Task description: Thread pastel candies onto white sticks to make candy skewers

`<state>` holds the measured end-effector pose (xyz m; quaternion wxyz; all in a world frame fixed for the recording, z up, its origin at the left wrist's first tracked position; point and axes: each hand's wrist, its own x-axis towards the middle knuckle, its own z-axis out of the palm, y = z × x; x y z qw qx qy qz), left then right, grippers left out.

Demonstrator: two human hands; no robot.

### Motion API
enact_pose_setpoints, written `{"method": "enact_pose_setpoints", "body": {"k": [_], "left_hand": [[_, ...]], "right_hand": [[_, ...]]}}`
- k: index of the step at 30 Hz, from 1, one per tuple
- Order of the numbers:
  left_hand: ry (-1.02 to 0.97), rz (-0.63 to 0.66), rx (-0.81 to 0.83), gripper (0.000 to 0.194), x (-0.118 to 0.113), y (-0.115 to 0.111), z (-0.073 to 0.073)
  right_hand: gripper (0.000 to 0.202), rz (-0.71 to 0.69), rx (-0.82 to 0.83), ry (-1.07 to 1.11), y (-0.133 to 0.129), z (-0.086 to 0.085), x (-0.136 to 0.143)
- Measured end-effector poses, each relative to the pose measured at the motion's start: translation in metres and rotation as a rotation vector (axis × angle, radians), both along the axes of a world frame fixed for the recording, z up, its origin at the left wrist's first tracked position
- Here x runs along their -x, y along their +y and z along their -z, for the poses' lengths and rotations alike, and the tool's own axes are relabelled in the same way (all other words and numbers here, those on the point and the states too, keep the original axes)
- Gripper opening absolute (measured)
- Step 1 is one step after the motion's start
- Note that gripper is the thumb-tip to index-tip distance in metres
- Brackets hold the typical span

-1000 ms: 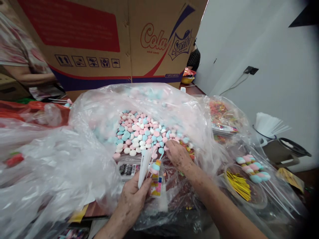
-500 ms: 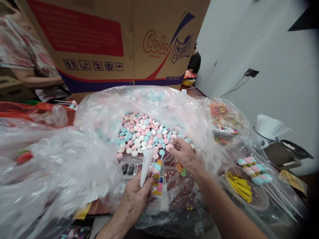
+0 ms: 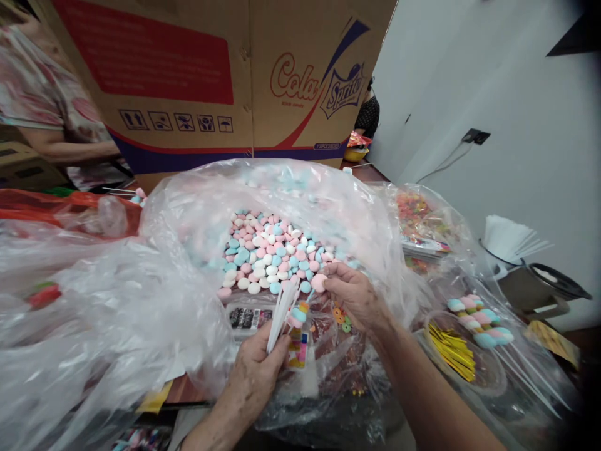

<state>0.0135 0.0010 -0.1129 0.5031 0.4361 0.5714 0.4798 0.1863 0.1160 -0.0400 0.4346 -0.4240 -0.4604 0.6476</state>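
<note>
My left hand (image 3: 257, 369) is wrapped round a bundle of white sticks (image 3: 282, 310) that points up and slightly right. Beside the bundle is a stick with pink, blue and yellow-orange sweets (image 3: 297, 315) threaded on it. Between thumb and fingertips, my right hand (image 3: 354, 299) pinches a pink marshmallow (image 3: 318, 283), just right of the stick tips. Behind both hands lies a heap of pink, white and blue marshmallows (image 3: 270, 250) in a large open clear plastic bag (image 3: 347, 200). A few gummy rings (image 3: 342, 318) lie below my right hand.
A tall cardboard box (image 3: 188, 69) stands behind the bag. At right are a tub of gold twist ties (image 3: 451, 354), finished marshmallow skewers (image 3: 481, 321) and a jug (image 3: 530, 291) beside white paper-like strips (image 3: 509, 238). Crumpled plastic (image 3: 117, 313) covers the left; a person (image 3: 56, 119) is beyond.
My right hand has turned slightly, so the pinched pink marshmallow shows more fully. The sticks in my left hand have shifted a little to the right.
</note>
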Motion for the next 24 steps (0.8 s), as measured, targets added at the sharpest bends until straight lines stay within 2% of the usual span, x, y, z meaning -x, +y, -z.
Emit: {"method": "enact_pose_setpoints", "body": {"k": [5, 10, 17, 20, 24], "left_hand": [[0.022, -0.001, -0.031, 0.04, 0.001, 0.001, -0.004], [0.057, 0.042, 0.01, 0.039, 0.001, 0.0, -0.008], [0.088, 0.029, -0.002, 0.037, 0.003, 0.0, -0.008], [0.086, 0.001, -0.012, 0.037, 0.002, -0.001, -0.009], [0.004, -0.063, -0.021, 0.036, 0.0, -0.001, -0.009]], "right_hand": [[0.027, -0.004, -0.046, -0.031, 0.0, 0.002, 0.0], [0.02, -0.042, -0.228, -0.139, 0.0, 0.009, -0.001], [0.025, -0.075, -0.494, -0.481, -0.008, 0.006, -0.005], [0.027, -0.099, -0.634, -0.481, -0.012, 0.009, -0.004], [0.03, -0.091, -0.723, -0.456, -0.018, 0.017, 0.001]]}}
